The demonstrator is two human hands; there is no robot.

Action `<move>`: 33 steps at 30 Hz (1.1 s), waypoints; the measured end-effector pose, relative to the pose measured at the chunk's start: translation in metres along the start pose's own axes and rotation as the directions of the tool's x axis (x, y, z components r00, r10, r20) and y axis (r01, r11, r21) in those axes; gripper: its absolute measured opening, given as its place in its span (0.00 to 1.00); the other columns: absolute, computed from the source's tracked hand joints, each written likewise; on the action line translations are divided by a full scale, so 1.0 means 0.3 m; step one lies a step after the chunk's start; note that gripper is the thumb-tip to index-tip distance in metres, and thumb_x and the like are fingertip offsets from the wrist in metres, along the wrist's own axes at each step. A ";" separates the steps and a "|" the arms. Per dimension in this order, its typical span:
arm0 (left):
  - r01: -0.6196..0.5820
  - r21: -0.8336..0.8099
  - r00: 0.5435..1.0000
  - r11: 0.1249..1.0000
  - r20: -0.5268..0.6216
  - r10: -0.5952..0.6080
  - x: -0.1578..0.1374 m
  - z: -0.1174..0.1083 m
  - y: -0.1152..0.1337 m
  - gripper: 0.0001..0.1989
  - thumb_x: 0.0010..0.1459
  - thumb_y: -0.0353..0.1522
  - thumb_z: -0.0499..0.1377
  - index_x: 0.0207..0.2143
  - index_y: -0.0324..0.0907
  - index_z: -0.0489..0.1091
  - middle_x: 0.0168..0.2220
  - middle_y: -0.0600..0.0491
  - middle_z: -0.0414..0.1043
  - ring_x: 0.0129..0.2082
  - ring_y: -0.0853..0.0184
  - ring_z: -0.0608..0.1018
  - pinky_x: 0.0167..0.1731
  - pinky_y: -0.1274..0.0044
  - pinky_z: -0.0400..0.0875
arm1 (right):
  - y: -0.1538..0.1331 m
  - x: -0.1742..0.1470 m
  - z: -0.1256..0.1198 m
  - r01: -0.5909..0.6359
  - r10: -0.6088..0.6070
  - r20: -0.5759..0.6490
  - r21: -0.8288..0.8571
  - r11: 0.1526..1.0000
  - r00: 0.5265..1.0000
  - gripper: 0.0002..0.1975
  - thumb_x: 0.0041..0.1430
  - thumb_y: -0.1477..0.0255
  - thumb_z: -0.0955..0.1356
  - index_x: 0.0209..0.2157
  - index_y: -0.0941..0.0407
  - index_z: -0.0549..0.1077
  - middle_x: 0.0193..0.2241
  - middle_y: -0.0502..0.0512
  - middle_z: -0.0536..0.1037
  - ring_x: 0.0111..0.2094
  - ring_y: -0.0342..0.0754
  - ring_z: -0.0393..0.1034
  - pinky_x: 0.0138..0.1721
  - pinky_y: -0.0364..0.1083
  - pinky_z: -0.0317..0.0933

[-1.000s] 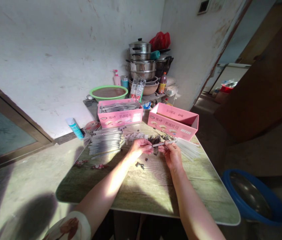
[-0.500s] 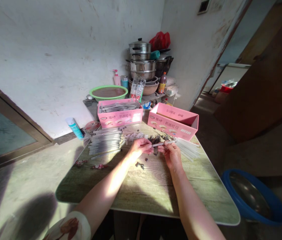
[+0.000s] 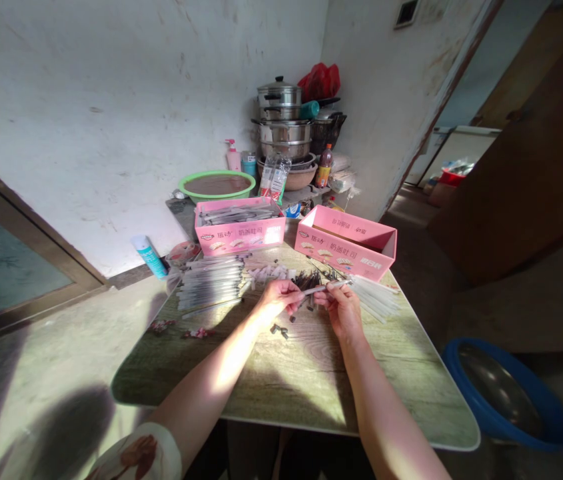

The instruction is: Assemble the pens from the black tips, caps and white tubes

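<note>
Between my hands, above the table, is a thin pale tube (image 3: pixel 315 289), held nearly level. My left hand (image 3: pixel 281 297) pinches its left end, and my right hand (image 3: pixel 342 304) grips it toward the right end. Beneath them lies a heap of small dark pieces (image 3: pixel 306 279), partly hidden by my fingers. Several short dark caps (image 3: pixel 279 330) lie on the wood closer to me. Left of my hands is a row of pale tubes with dark ends (image 3: pixel 211 283). A fan of whitish tubes (image 3: pixel 375 299) spreads to the right.
Two pink boxes stand at the table's back: the left box (image 3: pixel 241 239) holds many grey tubes, the right box (image 3: pixel 346 252) is open-topped. Small white pieces (image 3: pixel 268 272) lie before them. Beyond are a green-rimmed basin (image 3: pixel 188 189) and stacked pots (image 3: pixel 285 133). A blue basin (image 3: pixel 551 417) stands at right.
My left hand has shifted very slightly left, still at the tube's end. My right hand and everything on the table look almost the same.
</note>
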State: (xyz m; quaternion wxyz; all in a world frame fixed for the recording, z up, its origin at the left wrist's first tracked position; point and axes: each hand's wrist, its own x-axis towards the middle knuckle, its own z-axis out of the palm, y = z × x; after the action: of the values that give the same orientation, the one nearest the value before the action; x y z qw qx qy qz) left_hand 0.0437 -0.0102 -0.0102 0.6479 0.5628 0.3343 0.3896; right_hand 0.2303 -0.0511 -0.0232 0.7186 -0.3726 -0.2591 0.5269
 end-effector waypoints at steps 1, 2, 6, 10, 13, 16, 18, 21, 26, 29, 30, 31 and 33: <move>0.000 -0.013 1.000 1.000 -0.004 0.000 0.000 0.001 0.003 0.20 0.47 0.44 0.75 0.30 0.38 0.74 0.22 0.54 0.73 0.19 0.72 0.73 0.20 0.79 0.68 | 0.000 0.000 0.000 -0.001 0.001 -0.001 -0.002 1.000 1.000 0.18 0.45 0.68 0.83 0.31 0.57 0.75 0.26 0.55 0.85 0.23 0.48 0.81 0.25 0.42 0.78; 0.000 -0.020 1.000 1.000 -0.012 0.000 0.000 0.001 0.006 0.20 0.47 0.43 0.76 0.31 0.38 0.75 0.22 0.54 0.74 0.20 0.71 0.74 0.21 0.79 0.69 | 0.000 0.001 0.000 -0.001 0.001 -0.002 -0.003 1.000 1.000 0.18 0.45 0.68 0.84 0.30 0.57 0.75 0.25 0.54 0.84 0.23 0.48 0.81 0.25 0.42 0.78; 0.064 0.038 0.997 0.997 -0.054 -0.062 -0.003 -0.001 0.009 0.22 0.59 0.51 0.66 0.29 0.40 0.75 0.23 0.52 0.74 0.18 0.71 0.74 0.17 0.80 0.63 | 0.001 0.001 0.000 0.014 -0.014 -0.016 -0.004 1.000 1.000 0.18 0.45 0.67 0.84 0.30 0.57 0.76 0.24 0.55 0.84 0.23 0.48 0.81 0.25 0.41 0.78; 0.100 0.097 0.995 0.990 -0.019 -0.099 -0.004 -0.003 0.001 0.24 0.59 0.51 0.66 0.27 0.37 0.75 0.20 0.53 0.71 0.15 0.74 0.71 0.14 0.81 0.56 | 0.003 0.001 -0.001 0.022 -0.022 -0.008 -0.012 1.000 1.000 0.17 0.44 0.67 0.83 0.30 0.57 0.76 0.25 0.55 0.85 0.23 0.47 0.81 0.25 0.41 0.77; 0.037 0.068 0.999 0.997 0.002 -0.037 -0.002 -0.005 -0.001 0.21 0.52 0.46 0.71 0.27 0.37 0.74 0.21 0.54 0.72 0.17 0.74 0.71 0.16 0.82 0.60 | 0.006 0.002 -0.004 0.018 -0.018 -0.004 -0.015 1.000 1.000 0.18 0.44 0.67 0.84 0.30 0.57 0.76 0.25 0.55 0.85 0.23 0.47 0.81 0.25 0.41 0.77; -0.002 0.012 1.000 1.000 -0.016 0.003 -0.002 -0.006 0.004 0.18 0.46 0.42 0.75 0.29 0.40 0.74 0.21 0.56 0.72 0.19 0.73 0.73 0.19 0.81 0.64 | 0.009 0.004 -0.007 0.009 -0.009 -0.010 -0.009 1.000 1.000 0.18 0.44 0.67 0.84 0.30 0.57 0.76 0.25 0.55 0.85 0.24 0.48 0.81 0.25 0.42 0.78; 0.012 0.021 0.999 1.000 -0.043 -0.011 -0.004 -0.006 0.008 0.18 0.49 0.44 0.74 0.30 0.42 0.74 0.22 0.56 0.72 0.19 0.71 0.74 0.18 0.80 0.64 | 0.010 0.006 -0.008 0.006 -0.006 -0.015 0.000 1.000 1.000 0.18 0.45 0.67 0.84 0.30 0.57 0.76 0.24 0.55 0.84 0.24 0.49 0.81 0.25 0.42 0.78; 0.084 0.087 0.995 0.993 -0.065 -0.079 -0.007 -0.005 0.007 0.23 0.60 0.52 0.65 0.29 0.40 0.75 0.24 0.52 0.73 0.17 0.71 0.73 0.15 0.79 0.59 | 0.010 0.006 -0.008 0.008 -0.008 -0.017 -0.001 1.000 1.000 0.19 0.44 0.66 0.84 0.30 0.57 0.76 0.24 0.55 0.85 0.24 0.48 0.81 0.25 0.41 0.78; 0.084 0.083 0.996 0.993 -0.012 -0.083 -0.001 -0.006 -0.007 0.21 0.54 0.47 0.70 0.27 0.38 0.74 0.20 0.54 0.71 0.16 0.74 0.70 0.15 0.81 0.57 | 0.010 0.004 -0.006 0.006 -0.006 -0.008 -0.016 1.000 1.000 0.19 0.44 0.66 0.84 0.30 0.57 0.76 0.26 0.54 0.85 0.23 0.47 0.81 0.26 0.41 0.78; 0.009 0.009 1.000 1.000 -0.025 -0.009 0.002 -0.009 -0.007 0.19 0.46 0.42 0.75 0.30 0.40 0.74 0.21 0.56 0.72 0.19 0.72 0.73 0.19 0.80 0.65 | 0.011 0.005 -0.007 0.005 -0.005 -0.016 -0.013 1.000 1.000 0.19 0.45 0.66 0.84 0.30 0.56 0.75 0.25 0.53 0.84 0.23 0.48 0.81 0.25 0.41 0.78; 0.001 -0.001 0.999 1.000 -0.038 -0.001 0.002 -0.010 -0.005 0.19 0.46 0.42 0.76 0.32 0.41 0.74 0.22 0.56 0.72 0.19 0.71 0.73 0.19 0.80 0.66 | 0.011 0.005 -0.007 0.005 -0.005 -0.020 -0.012 1.000 1.000 0.19 0.44 0.66 0.84 0.30 0.56 0.75 0.24 0.52 0.84 0.23 0.48 0.81 0.25 0.41 0.78; 0.009 0.003 0.999 1.000 -0.049 -0.009 0.001 -0.011 -0.004 0.19 0.48 0.44 0.75 0.33 0.42 0.74 0.23 0.56 0.73 0.19 0.71 0.74 0.19 0.79 0.65 | 0.011 0.005 -0.007 0.005 -0.005 -0.022 -0.010 1.000 1.000 0.19 0.44 0.66 0.84 0.30 0.56 0.75 0.24 0.52 0.84 0.23 0.48 0.81 0.25 0.41 0.78; 0.053 0.036 0.998 0.998 -0.047 -0.051 -0.001 -0.011 -0.003 0.22 0.55 0.50 0.69 0.33 0.41 0.75 0.25 0.52 0.75 0.18 0.71 0.74 0.16 0.80 0.62 | 0.010 0.006 -0.006 0.006 -0.006 -0.024 -0.009 1.000 1.000 0.19 0.44 0.66 0.84 0.30 0.56 0.75 0.24 0.53 0.84 0.23 0.48 0.81 0.25 0.41 0.78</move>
State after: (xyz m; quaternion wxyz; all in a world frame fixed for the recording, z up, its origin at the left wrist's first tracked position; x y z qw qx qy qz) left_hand 0.0409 -0.0092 -0.0114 0.6393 0.5570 0.3708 0.3791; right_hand 0.2305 -0.0495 -0.0267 0.7215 -0.3813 -0.2542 0.5190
